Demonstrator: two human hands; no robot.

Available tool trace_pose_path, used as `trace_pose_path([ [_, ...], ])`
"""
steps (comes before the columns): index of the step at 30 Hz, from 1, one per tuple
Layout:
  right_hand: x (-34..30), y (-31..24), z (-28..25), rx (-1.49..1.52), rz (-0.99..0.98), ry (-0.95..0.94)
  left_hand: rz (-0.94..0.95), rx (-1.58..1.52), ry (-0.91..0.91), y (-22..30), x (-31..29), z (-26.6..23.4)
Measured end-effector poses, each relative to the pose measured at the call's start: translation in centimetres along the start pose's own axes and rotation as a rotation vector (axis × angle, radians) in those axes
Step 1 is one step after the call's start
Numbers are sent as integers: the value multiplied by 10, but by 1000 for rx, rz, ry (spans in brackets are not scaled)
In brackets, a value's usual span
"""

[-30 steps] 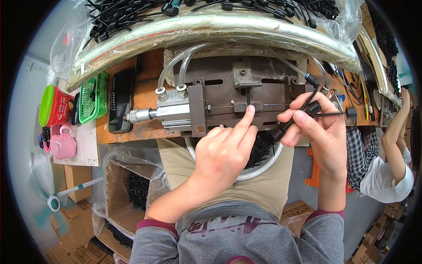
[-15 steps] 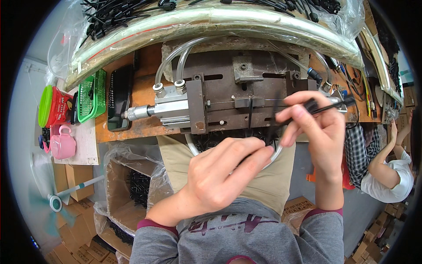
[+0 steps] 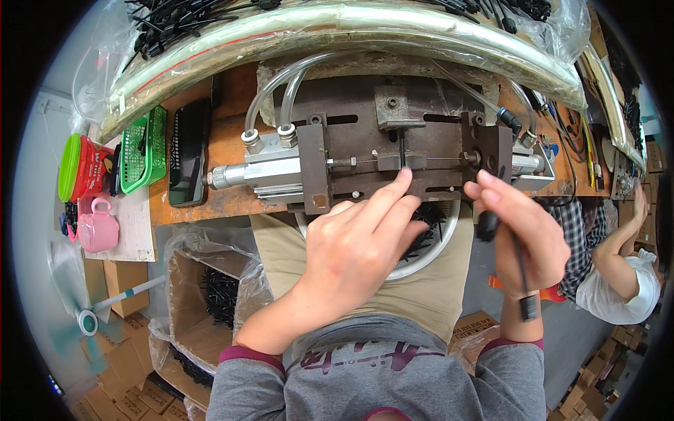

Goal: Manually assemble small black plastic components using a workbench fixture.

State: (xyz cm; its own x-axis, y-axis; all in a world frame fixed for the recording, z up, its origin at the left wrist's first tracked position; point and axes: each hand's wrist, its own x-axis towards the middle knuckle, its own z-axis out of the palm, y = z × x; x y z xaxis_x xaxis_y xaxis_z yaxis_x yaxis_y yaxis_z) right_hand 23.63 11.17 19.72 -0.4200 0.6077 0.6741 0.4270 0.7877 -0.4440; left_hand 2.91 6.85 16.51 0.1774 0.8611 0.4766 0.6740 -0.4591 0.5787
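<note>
A thin black stick (image 3: 403, 149) lies in the slot of a small metal block (image 3: 389, 163) at the middle of the brown machine (image 3: 351, 146). Its long axis runs near to far, crossing the thin wire (image 3: 444, 159) that stretches left to right. The left hand (image 3: 359, 235) is the nearer one: its straight index fingertip sits at the stick's near end, apparently touching, so the stick points away beyond it. The other fingers are loosely bent, with nothing seen pinched between them.

The right hand (image 3: 526, 228), to the right and nearer than the wire, is curled around black pieces: a knob (image 3: 487, 226) shows at its left, and a stem with a ribbed end (image 3: 528, 307) hangs toward the wrist.

Purple lettering crosses the gray shirt (image 3: 379, 389), partly creased; the red tub (image 3: 100, 170) at far left and the carton (image 3: 474, 330) at near right carry print too small to read.
</note>
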Motion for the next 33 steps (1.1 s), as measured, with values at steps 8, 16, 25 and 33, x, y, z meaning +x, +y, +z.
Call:
trace_pose_path([
  [8, -1, 1, 11, -98, -161, -81, -101, -500, 47, 20, 0, -23],
  [16, -21, 4, 3, 375, 328, 163, 96, 157, 21, 0, -8, 5],
  [25, 5, 7, -32, 376, 374, -93, 13, 127, -84, 4, 3, -7],
  [33, 71, 28, -20, 207, -84, -389, -126, -616, -29, 15, 9, -48],
])
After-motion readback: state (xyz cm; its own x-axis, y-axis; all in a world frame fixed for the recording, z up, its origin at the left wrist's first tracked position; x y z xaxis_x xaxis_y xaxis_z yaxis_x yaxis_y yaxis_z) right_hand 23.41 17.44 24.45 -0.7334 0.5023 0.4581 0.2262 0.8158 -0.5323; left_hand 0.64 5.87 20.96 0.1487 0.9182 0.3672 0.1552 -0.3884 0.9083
